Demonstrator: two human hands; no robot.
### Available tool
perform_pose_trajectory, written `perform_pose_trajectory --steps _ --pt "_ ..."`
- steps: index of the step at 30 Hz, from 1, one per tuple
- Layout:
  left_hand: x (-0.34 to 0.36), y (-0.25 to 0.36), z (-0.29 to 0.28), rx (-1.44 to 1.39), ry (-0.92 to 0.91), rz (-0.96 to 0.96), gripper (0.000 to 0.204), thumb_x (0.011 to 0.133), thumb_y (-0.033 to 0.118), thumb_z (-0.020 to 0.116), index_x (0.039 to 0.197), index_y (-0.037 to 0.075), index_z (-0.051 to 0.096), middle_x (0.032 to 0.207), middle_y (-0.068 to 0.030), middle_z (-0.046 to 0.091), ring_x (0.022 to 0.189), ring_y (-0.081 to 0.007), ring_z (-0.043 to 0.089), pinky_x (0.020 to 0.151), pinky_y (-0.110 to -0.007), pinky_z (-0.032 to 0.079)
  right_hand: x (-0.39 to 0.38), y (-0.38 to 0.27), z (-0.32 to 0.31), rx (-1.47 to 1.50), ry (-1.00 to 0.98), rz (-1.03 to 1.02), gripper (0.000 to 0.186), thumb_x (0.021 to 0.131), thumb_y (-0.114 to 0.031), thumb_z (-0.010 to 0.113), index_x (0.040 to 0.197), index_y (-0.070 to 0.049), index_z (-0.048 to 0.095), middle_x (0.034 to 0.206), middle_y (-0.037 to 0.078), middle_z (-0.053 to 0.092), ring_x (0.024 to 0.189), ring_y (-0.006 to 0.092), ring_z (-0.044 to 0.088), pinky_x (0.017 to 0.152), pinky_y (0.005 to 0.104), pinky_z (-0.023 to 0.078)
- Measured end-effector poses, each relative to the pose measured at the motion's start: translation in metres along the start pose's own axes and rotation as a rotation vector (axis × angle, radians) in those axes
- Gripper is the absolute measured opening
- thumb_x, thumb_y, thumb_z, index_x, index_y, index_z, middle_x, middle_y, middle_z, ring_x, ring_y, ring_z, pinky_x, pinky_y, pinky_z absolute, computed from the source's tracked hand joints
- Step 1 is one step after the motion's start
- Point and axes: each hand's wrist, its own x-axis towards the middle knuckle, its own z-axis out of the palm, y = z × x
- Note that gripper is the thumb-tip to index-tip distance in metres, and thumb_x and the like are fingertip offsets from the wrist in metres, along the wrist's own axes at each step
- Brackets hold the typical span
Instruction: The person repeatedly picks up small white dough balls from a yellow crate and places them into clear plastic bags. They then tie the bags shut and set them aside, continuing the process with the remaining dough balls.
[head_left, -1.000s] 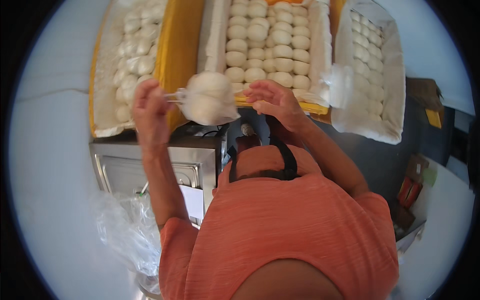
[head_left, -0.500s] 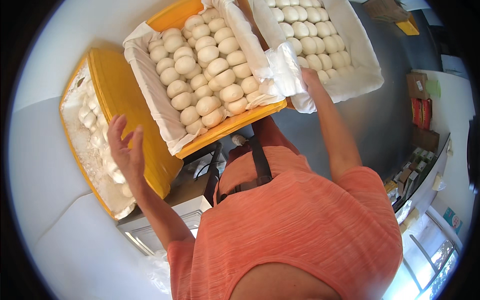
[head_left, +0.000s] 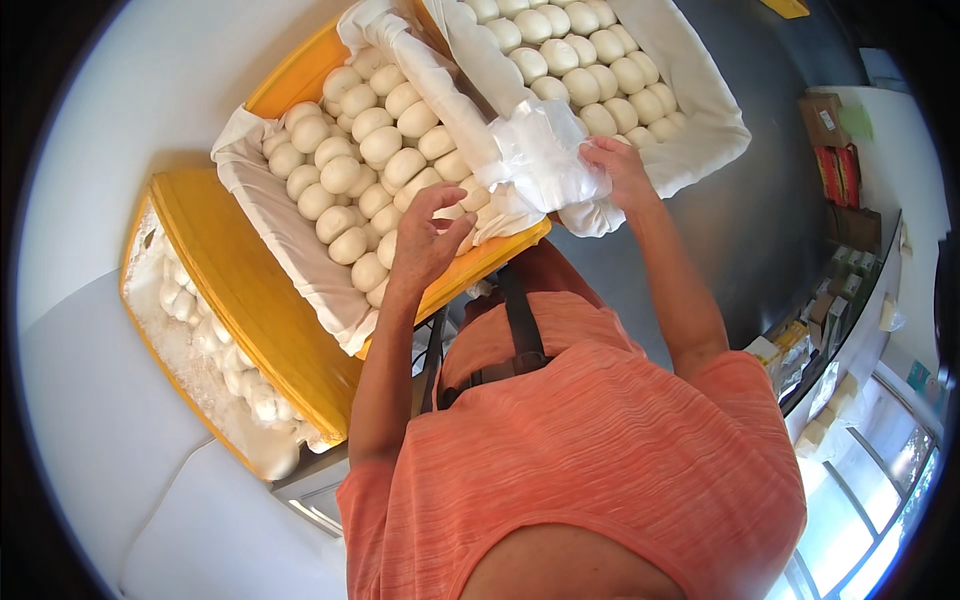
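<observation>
Head view: beyond a yellow crate, white buns fill a cloth-lined crate. The left hand, empty and loosely curled, is over its front. Rightward, plastic bags lie between crates, touched by the right hand; whether pinched, I cannot tell. A hard tug could drag the stack off its uneven cloth.

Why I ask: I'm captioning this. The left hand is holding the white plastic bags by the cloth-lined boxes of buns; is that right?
Wrong hand: the head view shows the right hand holding the white plastic bags by the cloth-lined boxes of buns.
</observation>
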Motion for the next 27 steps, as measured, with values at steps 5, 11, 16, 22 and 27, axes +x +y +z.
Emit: perform_pose_trajectory --steps 5,11,16,22,27 --pt "0.022 -0.011 0.036 -0.093 -0.110 -0.107 0.031 0.082 0.015 0.069 0.109 0.003 0.060 0.103 -0.0093 0.062 0.096 -0.0173 0.059 0.076 -0.028 0.051 -0.019 -0.006 0.014 -0.101 -0.149 -0.124 0.017 0.075 -0.009 0.076 0.083 -0.002 0.063 0.073 -0.003 0.058 0.065 0.0043 0.049 0.062 0.0190 0.041" --pt "0.039 0.013 0.060 -0.440 -0.140 -0.311 0.024 0.089 0.024 0.063 0.098 0.002 0.061 0.090 -0.0038 0.063 0.080 -0.0106 0.059 0.068 -0.023 0.048 -0.049 -0.019 0.056 -0.451 -0.253 -0.411 0.024 0.071 -0.017 0.079 0.075 -0.003 0.060 0.066 -0.004 0.054 0.062 0.0042 0.048 0.056 0.0205 0.041" --pt "0.046 -0.005 0.057 -0.578 -0.043 -0.306 0.016 0.090 0.021 0.062 0.091 0.005 0.059 0.082 -0.0015 0.061 0.072 -0.0089 0.057 0.062 -0.022 0.048 -0.053 -0.017 0.057 -0.327 -0.366 -0.283 0.026 0.071 -0.016 0.079 0.071 -0.003 0.057 0.063 -0.004 0.052 0.057 0.0028 0.045 0.051 0.0184 0.037" --pt "0.029 -0.030 0.031 -0.650 0.233 -0.288 0.012 0.091 0.014 0.057 0.085 0.004 0.054 0.075 -0.0033 0.058 0.065 -0.0101 0.056 0.059 -0.024 0.050 -0.022 -0.028 0.001 -0.226 -0.086 -0.248 0.021 0.072 -0.010 0.078 0.079 -0.002 0.060 0.068 -0.001 0.057 0.058 0.0060 0.051 0.052 0.0213 0.041" --pt "0.011 -0.050 0.016 -0.636 0.354 -0.284 0.011 0.091 0.014 0.057 0.087 0.004 0.053 0.074 -0.0026 0.058 0.063 -0.0089 0.054 0.059 -0.024 0.050 -0.004 -0.022 -0.013 -0.956 0.494 -1.190 0.029 0.074 -0.005 0.071 0.100 0.001 0.059 0.088 0.009 0.062 0.071 0.0174 0.059 0.058 0.0279 0.049"
